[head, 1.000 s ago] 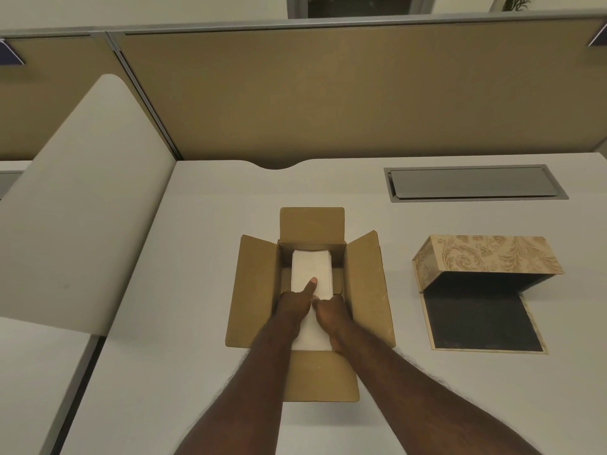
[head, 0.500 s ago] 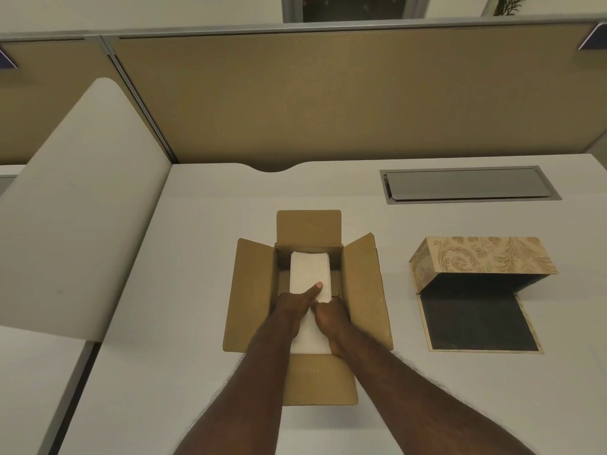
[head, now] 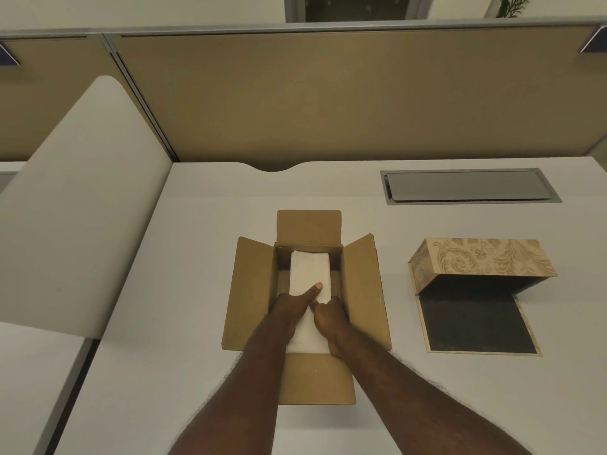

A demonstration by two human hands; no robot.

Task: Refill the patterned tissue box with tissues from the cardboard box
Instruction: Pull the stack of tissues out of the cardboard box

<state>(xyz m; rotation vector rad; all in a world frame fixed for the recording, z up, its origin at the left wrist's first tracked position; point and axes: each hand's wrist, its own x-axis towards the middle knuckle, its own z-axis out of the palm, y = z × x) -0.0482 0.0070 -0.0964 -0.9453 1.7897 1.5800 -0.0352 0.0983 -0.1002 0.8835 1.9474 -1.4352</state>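
An open cardboard box [head: 249,290] with four flaps spread out sits on the desk in front of me. Inside it lies a white stack of tissues [head: 310,272]. My left hand [head: 294,307] grips the stack's left side, thumb lying across its top. My right hand [head: 330,318] holds the right side, fingers hidden down inside the box. To the right stands the patterned tissue box [head: 483,261], tipped up off its dark base panel [head: 473,323], which lies flat on the desk.
A grey metal cable hatch [head: 469,187] is set into the desk at the back right. A tan partition wall [head: 328,100] runs along the far edge. A pale curved divider panel [head: 82,205] rises at the left.
Both hands stay on the tissue stack inside the cardboard box. The left thumb has slid slightly toward me on top. The view has shifted a little.
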